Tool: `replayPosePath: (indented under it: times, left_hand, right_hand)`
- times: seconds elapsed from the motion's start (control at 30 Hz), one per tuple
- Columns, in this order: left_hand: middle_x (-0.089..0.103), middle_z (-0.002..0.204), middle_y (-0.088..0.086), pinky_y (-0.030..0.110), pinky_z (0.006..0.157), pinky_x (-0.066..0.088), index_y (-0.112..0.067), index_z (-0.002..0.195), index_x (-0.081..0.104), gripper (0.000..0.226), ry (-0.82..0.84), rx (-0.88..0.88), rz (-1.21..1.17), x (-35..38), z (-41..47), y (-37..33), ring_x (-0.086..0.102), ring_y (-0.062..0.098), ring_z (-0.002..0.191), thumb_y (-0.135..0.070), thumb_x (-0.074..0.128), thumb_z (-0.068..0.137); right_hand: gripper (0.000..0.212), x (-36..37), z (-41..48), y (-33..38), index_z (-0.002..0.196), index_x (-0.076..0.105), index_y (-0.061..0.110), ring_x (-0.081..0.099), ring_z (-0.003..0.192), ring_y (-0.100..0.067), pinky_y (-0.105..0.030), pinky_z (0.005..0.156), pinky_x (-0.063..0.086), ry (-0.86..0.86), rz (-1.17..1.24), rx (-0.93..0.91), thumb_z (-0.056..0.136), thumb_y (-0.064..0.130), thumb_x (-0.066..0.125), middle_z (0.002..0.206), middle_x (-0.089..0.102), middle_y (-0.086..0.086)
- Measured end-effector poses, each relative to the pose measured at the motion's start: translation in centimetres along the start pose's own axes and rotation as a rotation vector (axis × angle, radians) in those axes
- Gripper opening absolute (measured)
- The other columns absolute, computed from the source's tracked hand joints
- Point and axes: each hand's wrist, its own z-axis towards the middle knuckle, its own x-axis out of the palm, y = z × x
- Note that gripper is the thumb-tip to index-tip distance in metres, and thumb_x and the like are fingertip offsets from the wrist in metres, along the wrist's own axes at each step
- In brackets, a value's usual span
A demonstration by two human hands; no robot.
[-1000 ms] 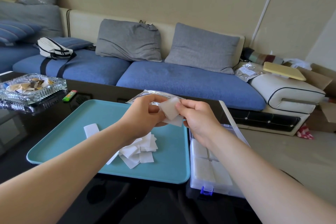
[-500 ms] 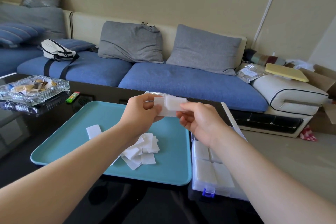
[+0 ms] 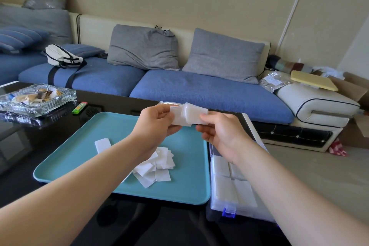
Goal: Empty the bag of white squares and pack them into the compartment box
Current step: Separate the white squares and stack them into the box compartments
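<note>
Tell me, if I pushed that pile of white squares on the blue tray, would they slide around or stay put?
Probably they'd slide and scatter: the white squares lie loose and overlapping on the smooth-looking teal tray. They look thin and flat, so likely very light, and shouldn't roll. The tray's raised rim would probably stop them.

Bright soft daylight, even exposure, mirror-like reflections on glossy black table (image 3: pixel 175 225), wide-angle warp at edges, bg slightly soft.
</note>
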Motion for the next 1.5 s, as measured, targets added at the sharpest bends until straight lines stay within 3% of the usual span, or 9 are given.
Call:
replayPosePath:
  times: [0.23,0.33,0.5,0.7,0.87,0.97,1.07,1.3,1.5]
  left_hand:
    - [0.075,0.118,0.02,0.042,0.097,0.06,0.001,0.123,0.067,0.034,0.116,-0.101,-0.152,1.4,-0.5,-0.7,0.075,0.031,0.107,-0.022,0.043,0.113]
    - [0.075,0.117,0.02,0.04,0.097,0.06,0.0,0.119,0.069,0.021,0.106,-0.057,-0.057,1.3,-0.6,-0.4,0.075,0.03,0.108,-0.01,0.056,0.107]
    - [0.078,0.11,0.017,0.042,0.087,0.064,-0.003,0.117,0.069,0.022,0.084,-0.089,0.069,0.9,-0.5,-0.3,0.077,0.031,0.1,0.001,0.055,0.101]
    - [0.077,0.107,0.021,0.041,0.085,0.064,0.002,0.12,0.067,0.023,0.13,-0.177,-0.004,1.1,-0.8,-0.5,0.077,0.032,0.093,-0.001,0.055,0.1]
    - [0.074,0.091,0.016,0.046,0.09,0.061,0.003,0.113,0.065,0.026,0.231,-0.383,-0.211,0.7,-1.2,-1.9,0.071,0.03,0.081,-0.015,0.053,0.099]
    - [0.069,0.111,0.026,0.048,0.098,0.057,0.01,0.124,0.063,0.048,0.418,-0.451,-0.289,-0.1,-1.6,-2.6,0.069,0.033,0.095,-0.022,0.041,0.095]
    - [0.069,0.11,0.025,0.045,0.089,0.059,0.002,0.116,0.064,0.043,0.504,-0.463,-0.332,-0.3,-2.0,-3.0,0.073,0.031,0.094,-0.018,0.034,0.092]
    - [0.069,0.108,0.017,0.04,0.093,0.053,-0.003,0.114,0.066,0.024,0.475,-0.407,-0.199,0.3,-1.6,-2.1,0.068,0.026,0.099,-0.005,0.055,0.092]
    - [0.062,0.11,0.022,0.046,0.098,0.058,0.013,0.119,0.061,0.038,0.439,-0.398,-0.188,0.5,-1.3,-1.5,0.069,0.033,0.108,-0.008,0.067,0.088]
  right_hand:
    - [0.012,0.9,-0.5,-0.6,0.1,0.076,0.012,0.077,0.072,-0.017,-0.031,0.07,0.058,-0.054,-0.154,-0.087,0.094,0.004,0.07,0.094,0.08,-0.012]
    - [0.015,0.8,-0.6,-0.6,0.104,0.074,0.016,0.079,0.075,-0.017,-0.032,0.073,0.063,-0.088,-0.338,-0.152,0.09,0.013,0.074,0.089,0.08,-0.005]
    - [0.077,0.2,-0.6,-1.1,0.143,0.057,0.031,0.061,0.107,-0.012,-0.025,0.093,0.049,0.069,-0.897,-0.525,0.073,0.034,0.089,0.122,0.058,0.006]
    - [0.03,-0.4,-0.2,-1.9,0.114,0.074,0.034,0.067,0.083,-0.01,-0.04,0.072,0.056,0.162,-1.008,-0.738,0.087,0.046,0.076,0.091,0.074,0.012]
    - [0.035,-0.6,-0.2,-1.5,0.12,0.074,0.036,0.067,0.095,-0.006,-0.031,0.081,0.056,0.167,-0.951,-0.812,0.086,0.04,0.081,0.104,0.074,0.019]
    - [0.041,-0.3,-0.6,-1.4,0.122,0.073,0.035,0.064,0.099,-0.007,-0.025,0.08,0.055,0.21,-0.907,-0.838,0.083,0.037,0.085,0.105,0.068,0.017]
    - [0.041,0.1,-1.0,-1.3,0.121,0.072,0.034,0.061,0.102,-0.008,-0.022,0.079,0.054,0.266,-0.901,-0.837,0.083,0.043,0.085,0.105,0.061,0.017]
    - [0.043,0.4,-1.1,-1.3,0.118,0.075,0.036,0.062,0.109,-0.008,-0.022,0.091,0.051,0.289,-0.901,-0.908,0.078,0.025,0.085,0.111,0.065,0.011]
    - [0.037,0.5,-1.0,-1.5,0.113,0.076,0.028,0.059,0.099,-0.012,-0.029,0.089,0.05,0.264,-0.989,-0.984,0.076,0.025,0.08,0.104,0.068,0.009]
